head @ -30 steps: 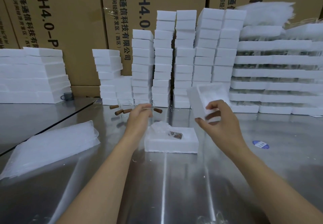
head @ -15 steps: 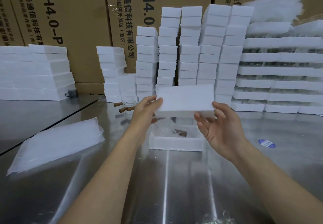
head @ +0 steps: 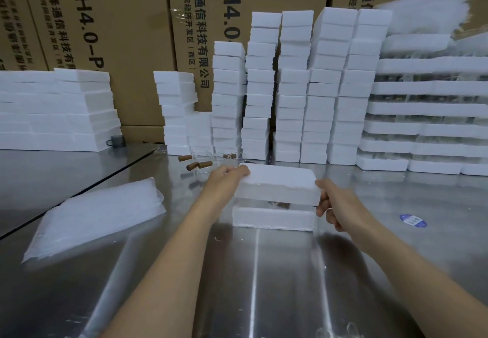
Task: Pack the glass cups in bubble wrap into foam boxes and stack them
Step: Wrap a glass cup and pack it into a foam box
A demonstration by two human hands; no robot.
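In the middle of the frame a foam base (head: 273, 217) sits on the steel counter (head: 264, 271). A matching foam lid (head: 277, 186) is held level just above it, with a narrow gap between the two. In that gap a bubble-wrapped glass cup (head: 280, 205) shows inside the base, with a brown part visible through the wrap. That makes one base, one lid and one cup.

The left hand (head: 224, 182) has its fingers curled over the lid's left end. The right hand (head: 338, 205) has its fingers clasped round the right end, so both hold the lid.

Behind them, in the upper middle, stand foam box columns (head: 294, 86), five tall and two shorter at their left. At upper right wide foam trays (head: 427, 109) are stacked in about seven layers, with glassware between the layers. A lower pile of foam slabs (head: 52, 110) fills the left edge, and one grey mug (head: 116, 141) stands beside it.

One heap of bubble wrap bags (head: 92, 216) lies at lower left. At least three brown pieces (head: 199, 164) lie among clear glass just behind the left hand. One blue sticker (head: 412, 220) is on the counter at right. Cardboard cartons (head: 105, 34) line the back.
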